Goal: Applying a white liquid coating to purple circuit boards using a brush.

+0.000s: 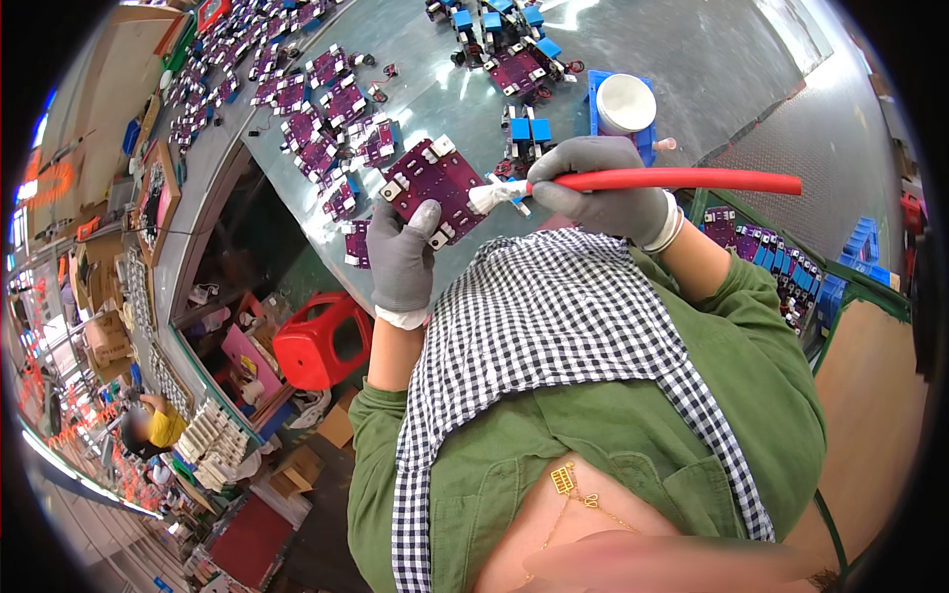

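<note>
My left hand (400, 265), in a grey glove, grips the lower left edge of a purple circuit board (442, 188) with white connectors, its thumb over the face. A brush with a long red handle (717, 180) and a white-wrapped head is closed in my grey-gloved right hand (601, 203). Pale bristles (483, 199) meet the board's right edge; whether they press on it I cannot tell. Just beyond my right hand, a round white tub (626, 104) sits in a blue holder (647, 141).
Many similar purple boards (311, 138) lie across the metal table (415, 59) at the far left. Boards with blue blocks (519, 69) stand at the far middle. A green crate of boards (771, 252) is on the right, and a red stool (321, 341) on the left.
</note>
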Motion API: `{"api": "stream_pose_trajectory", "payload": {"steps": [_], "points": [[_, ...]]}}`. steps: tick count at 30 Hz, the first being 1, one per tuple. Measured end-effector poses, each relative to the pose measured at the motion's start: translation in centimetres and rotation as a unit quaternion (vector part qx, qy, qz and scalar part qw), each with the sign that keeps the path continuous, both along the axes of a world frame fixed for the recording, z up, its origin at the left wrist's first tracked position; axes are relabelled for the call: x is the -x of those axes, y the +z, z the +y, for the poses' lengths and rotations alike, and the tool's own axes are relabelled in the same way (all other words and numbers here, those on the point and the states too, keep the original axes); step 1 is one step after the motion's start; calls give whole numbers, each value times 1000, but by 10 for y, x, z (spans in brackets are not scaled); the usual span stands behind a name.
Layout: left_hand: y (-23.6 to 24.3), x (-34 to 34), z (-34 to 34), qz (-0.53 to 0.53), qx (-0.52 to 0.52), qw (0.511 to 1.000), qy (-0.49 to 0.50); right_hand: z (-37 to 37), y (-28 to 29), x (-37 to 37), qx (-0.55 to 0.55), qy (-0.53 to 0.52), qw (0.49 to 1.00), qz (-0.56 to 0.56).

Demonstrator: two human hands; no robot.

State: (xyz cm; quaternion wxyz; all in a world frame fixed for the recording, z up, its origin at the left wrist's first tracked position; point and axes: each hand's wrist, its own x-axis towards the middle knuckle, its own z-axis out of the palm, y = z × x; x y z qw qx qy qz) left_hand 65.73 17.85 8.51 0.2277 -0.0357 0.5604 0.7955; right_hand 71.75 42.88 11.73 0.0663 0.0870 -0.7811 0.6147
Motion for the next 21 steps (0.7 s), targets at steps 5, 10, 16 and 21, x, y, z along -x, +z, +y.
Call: {"api": "stream_pose_trajectory", "payload": {"steps": [5, 10, 16, 21], "points": [[3, 3, 4, -12, 54, 998, 2, 12, 4, 2, -9, -75, 997, -5], [2, 2, 12, 39, 35, 998, -44, 2, 8, 8, 126, -97, 987, -24], [2, 0, 14, 59, 79, 993, -60, 36, -14, 14, -155, -126, 974, 112], [-13, 1, 8, 19, -191, 979, -72, 126, -43, 6, -80, -278, 953, 85]]}}
